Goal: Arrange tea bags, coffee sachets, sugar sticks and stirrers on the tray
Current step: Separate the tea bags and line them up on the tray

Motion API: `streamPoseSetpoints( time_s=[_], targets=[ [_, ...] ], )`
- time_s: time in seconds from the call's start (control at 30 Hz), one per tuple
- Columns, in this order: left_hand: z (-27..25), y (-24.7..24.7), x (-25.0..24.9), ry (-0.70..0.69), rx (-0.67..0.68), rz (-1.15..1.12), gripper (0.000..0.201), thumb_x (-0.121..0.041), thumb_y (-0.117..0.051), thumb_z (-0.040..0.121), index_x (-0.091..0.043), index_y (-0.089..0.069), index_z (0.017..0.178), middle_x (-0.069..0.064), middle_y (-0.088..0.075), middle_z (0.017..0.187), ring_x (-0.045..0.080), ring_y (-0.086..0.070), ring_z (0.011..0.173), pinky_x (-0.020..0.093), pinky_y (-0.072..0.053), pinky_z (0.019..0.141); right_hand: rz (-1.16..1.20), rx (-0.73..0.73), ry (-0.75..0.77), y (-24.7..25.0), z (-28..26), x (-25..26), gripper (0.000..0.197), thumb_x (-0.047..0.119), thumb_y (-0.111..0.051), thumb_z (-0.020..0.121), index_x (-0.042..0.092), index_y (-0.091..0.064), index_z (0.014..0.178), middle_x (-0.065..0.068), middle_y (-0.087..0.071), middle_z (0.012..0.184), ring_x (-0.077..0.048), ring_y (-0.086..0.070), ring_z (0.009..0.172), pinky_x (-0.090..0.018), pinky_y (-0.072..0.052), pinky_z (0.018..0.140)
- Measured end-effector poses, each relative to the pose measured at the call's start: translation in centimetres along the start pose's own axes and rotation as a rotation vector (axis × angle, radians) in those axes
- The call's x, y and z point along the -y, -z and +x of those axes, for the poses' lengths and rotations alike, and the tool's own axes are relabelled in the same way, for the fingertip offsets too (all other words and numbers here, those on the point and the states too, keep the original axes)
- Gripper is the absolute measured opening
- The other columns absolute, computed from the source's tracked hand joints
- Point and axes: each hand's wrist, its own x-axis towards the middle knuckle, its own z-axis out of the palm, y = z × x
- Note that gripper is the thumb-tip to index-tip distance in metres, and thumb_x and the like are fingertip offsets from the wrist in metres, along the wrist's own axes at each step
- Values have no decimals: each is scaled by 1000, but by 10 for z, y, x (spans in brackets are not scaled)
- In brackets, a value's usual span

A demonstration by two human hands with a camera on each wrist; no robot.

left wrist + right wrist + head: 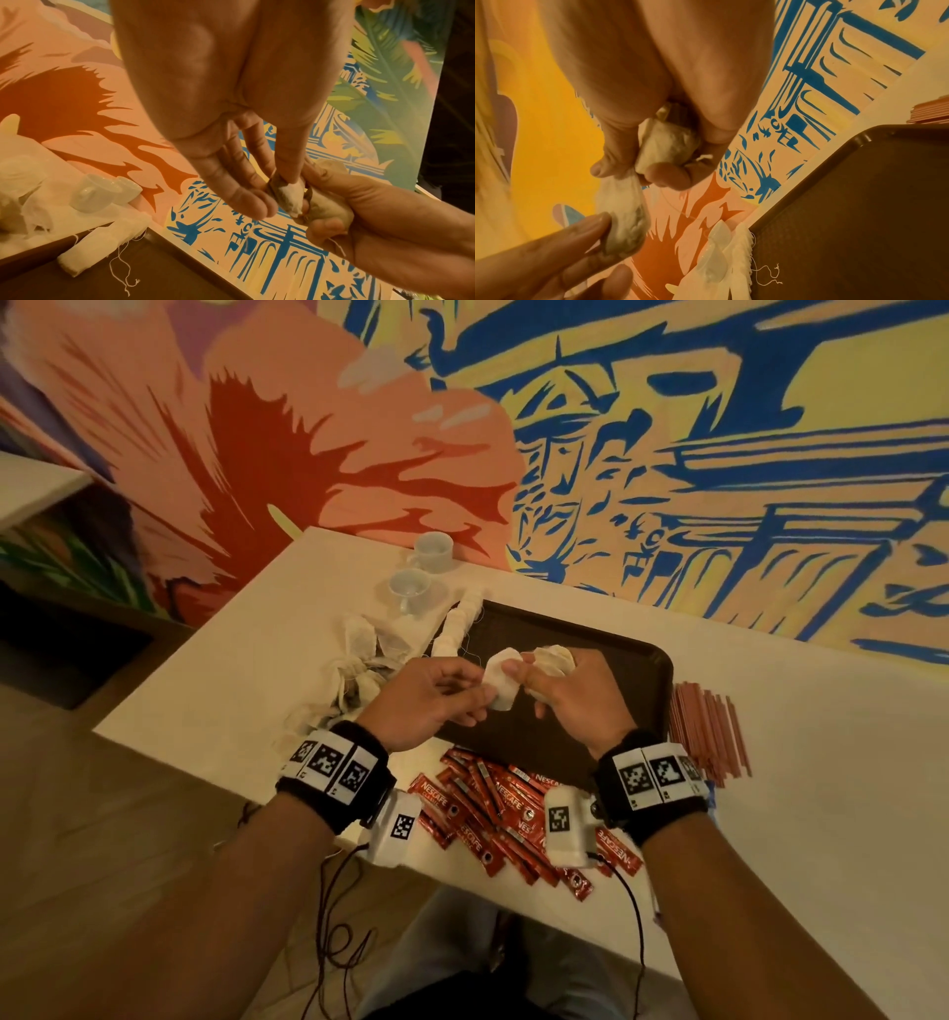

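Both hands hover over the dark brown tray (631, 660). My left hand (482, 695) pinches the lower end of a white tea bag (500, 683) between thumb and fingers. My right hand (529, 675) grips a bundle of tea bags (552, 660) in its palm, and its thumb and forefinger pinch the top of that same bag. The left wrist view shows the pinched tea bag (289, 194) beside the bundle (326, 205). In the right wrist view the bundle (667, 144) sits above the shared tea bag (623, 219). A row of tea bags (457, 624) lies along the tray's left rim.
A loose pile of tea bags (354, 665) lies left of the tray. Red coffee sachets (493, 809) are heaped at the table's near edge. Thin reddish sticks (708, 731) lie right of the tray. Two white cups (408, 590) stand near the painted wall.
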Motion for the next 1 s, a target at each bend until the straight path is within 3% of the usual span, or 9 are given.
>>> streamPoseSetpoints(
  time_s=[0.07,0.17,0.3,0.4,0.5,0.57,0.7,0.9,1.0],
  targets=[
    [-4,-4,-4,-22,-26,29,4,-14,-70,92,-14,-72,95,11,-75,96,20,-72,89,36,-60,80,47,-5,-5,3,-4,1,19,33,-75,91,14,-75,90,-5,-66,72,-15,-53,54,-25,-45,48],
    [-9,-9,-10,-50,-92,26,4,-16,-71,92,-17,-74,93,5,-76,98,19,-71,95,36,-59,80,69,-15,-31,6,-11,0,35,43,-68,94,8,-73,98,-9,-67,76,-24,-53,57,-30,-42,48],
    [-15,-10,-15,-61,-142,-28,8,-15,-70,92,-21,-74,92,2,-75,90,15,-70,86,35,-59,77,55,110,-85,3,-20,-2,37,50,-72,89,15,-73,100,-5,-66,79,-23,-53,61,-30,-43,49],
    [-16,-8,-14,-39,-163,-70,8,-14,-70,91,-18,-73,97,19,-72,99,24,-68,86,39,-58,79,9,164,-82,-2,-22,-3,45,42,-79,85,1,-68,100,-8,-60,75,-26,-50,62,-31,-43,51],
    [-14,-3,-10,-20,-164,-81,8,-14,-69,92,-17,-71,100,16,-71,97,23,-66,83,36,-58,75,-15,155,-81,-7,-21,-2,45,31,-80,86,-9,-63,99,-8,-57,70,-22,-48,57,-27,-40,48],
    [-11,3,-7,-25,-152,-61,7,-15,-68,93,-16,-71,99,13,-71,94,20,-67,80,33,-59,73,-24,153,-87,-12,-18,-3,42,30,-79,87,-7,-65,100,-9,-57,71,-19,-49,55,-26,-40,47],
    [7,24,1,-19,-187,-24,14,-18,-69,94,-10,-71,106,9,-70,94,14,-66,78,29,-59,70,48,123,-187,-18,-6,-12,27,35,-75,90,12,-73,103,-7,-68,81,-21,-57,64,-30,-45,52],
    [65,71,24,43,-282,175,18,-19,-66,96,-4,-66,106,12,-68,96,17,-63,79,20,-55,60,181,40,-407,-20,14,-29,33,36,-58,102,6,-73,105,-6,-69,82,-16,-64,70,-28,-48,49],
    [98,93,45,120,-257,412,19,-24,-65,95,-7,-64,102,10,-69,95,25,-65,79,32,-58,64,188,34,-446,-21,20,-35,39,42,-53,103,8,-73,104,-6,-70,82,-18,-65,73,-28,-49,50]
  ],
)
